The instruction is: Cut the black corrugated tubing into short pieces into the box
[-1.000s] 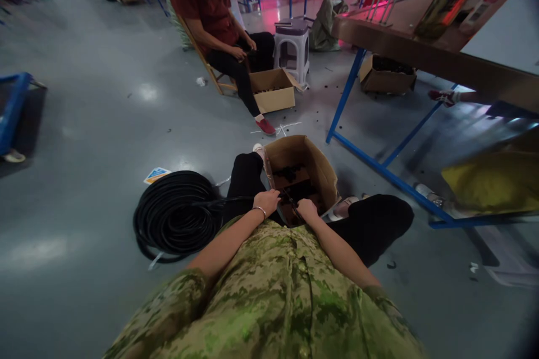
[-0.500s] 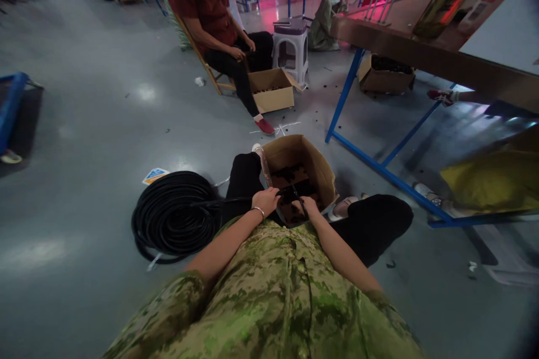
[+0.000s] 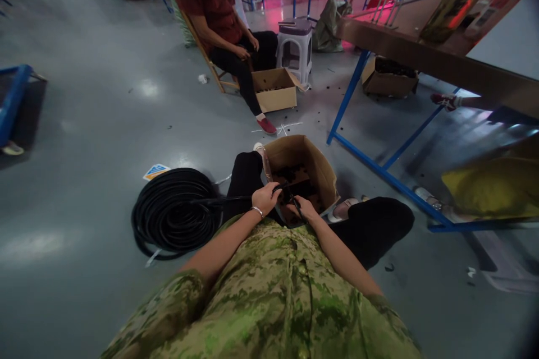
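Observation:
My left hand [image 3: 265, 198] is closed around the end of a black rubber hose [image 3: 236, 199], which runs over my left thigh from a large coil [image 3: 147, 216] on the floor. My right hand [image 3: 306, 210] grips dark-handled scissors [image 3: 297, 205], their blades close to the hose end just past my left fingers. The blades are too small and dark to show how far apart they are. Both hands are above the near side of an open cardboard box [image 3: 322, 165] between my legs. Short black cut pieces [image 3: 295, 171] lie inside the box.
A seated person in a red shirt [image 3: 206, 0] faces a second cardboard box [image 3: 278, 101]. Behind that stands a stool [image 3: 295, 47]. To my right is a table with a blue metal leg [image 3: 349, 95]. A blue-framed cart [image 3: 14, 101] is at far left.
My left hand has risen slightly with the hose end. The scissors in my right hand have shifted slightly left, toward the hose. The whole view has moved a little.

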### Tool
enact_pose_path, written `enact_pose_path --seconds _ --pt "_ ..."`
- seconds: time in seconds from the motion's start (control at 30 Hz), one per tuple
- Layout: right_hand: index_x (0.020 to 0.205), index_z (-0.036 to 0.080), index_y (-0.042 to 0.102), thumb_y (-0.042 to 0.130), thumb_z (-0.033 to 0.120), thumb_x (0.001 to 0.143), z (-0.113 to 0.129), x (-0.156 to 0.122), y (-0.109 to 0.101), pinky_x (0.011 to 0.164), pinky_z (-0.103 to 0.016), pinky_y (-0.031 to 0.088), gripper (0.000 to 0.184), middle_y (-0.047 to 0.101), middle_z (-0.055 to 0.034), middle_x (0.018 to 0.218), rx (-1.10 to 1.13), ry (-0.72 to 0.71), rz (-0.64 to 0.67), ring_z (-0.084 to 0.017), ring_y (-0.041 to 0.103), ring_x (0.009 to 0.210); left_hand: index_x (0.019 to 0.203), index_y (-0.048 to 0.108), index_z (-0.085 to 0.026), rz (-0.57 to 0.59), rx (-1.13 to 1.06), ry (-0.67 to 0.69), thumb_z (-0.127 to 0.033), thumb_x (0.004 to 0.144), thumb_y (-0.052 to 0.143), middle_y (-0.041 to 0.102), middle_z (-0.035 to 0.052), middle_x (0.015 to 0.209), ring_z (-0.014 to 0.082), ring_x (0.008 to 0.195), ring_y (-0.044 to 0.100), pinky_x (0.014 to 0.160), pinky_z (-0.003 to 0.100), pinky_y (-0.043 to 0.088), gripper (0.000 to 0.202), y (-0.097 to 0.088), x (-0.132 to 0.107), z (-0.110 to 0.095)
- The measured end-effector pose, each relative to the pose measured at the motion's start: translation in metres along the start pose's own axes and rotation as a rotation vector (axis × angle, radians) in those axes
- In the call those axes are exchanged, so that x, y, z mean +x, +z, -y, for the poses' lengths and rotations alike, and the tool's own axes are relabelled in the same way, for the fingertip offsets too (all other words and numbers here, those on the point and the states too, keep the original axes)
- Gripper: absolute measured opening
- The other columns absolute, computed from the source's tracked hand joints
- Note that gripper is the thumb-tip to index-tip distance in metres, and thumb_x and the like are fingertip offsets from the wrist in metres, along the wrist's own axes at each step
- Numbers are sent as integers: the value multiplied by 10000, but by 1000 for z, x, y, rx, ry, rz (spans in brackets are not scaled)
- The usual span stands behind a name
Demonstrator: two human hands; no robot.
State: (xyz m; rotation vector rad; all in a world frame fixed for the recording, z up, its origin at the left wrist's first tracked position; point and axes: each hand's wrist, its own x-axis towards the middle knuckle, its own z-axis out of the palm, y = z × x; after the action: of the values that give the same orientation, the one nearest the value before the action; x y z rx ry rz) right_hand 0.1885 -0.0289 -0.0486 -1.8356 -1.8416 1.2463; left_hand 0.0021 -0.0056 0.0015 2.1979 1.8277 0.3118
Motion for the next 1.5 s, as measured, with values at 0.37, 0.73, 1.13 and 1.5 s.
enact_pose_path --seconds 0.37,0.73,1.13,1.5 --pt "1052 252 654 627 456 791 1 0 1 733 -241 453 332 700 -10 934 -9 0 11 -187 624 866 1164 603 -251 46 6 68 -395 931 409 664 33 1151 181 924 642 769 259 466 335 -2 -4 -4" --pt "1060 248 648 641 446 793 3 0 1 760 -256 452 333 700 -22 969 -1 -4 34 -200 622 905 1155 604 -248 28 9 86 -390 936 403 666 30 1134 185 911 643 747 265 457 329 0 -4 -4" --pt "1065 199 632 618 480 803 -2 0 7 819 -292 463 385 690 -64 1034 123 -55 64 -219 629 950 1161 610 -236 131 75 238 -365 932 418 678 37 1065 163 869 643 705 245 443 325 1 -5 -8" --pt "816 205 711 540 538 839 6 -10 -1 585 -228 339 376 698 -62 759 -166 34 -48 -192 621 748 1157 626 -244 115 69 207 -401 933 406 676 51 1031 167 836 646 652 244 429 351 6 2 -1"
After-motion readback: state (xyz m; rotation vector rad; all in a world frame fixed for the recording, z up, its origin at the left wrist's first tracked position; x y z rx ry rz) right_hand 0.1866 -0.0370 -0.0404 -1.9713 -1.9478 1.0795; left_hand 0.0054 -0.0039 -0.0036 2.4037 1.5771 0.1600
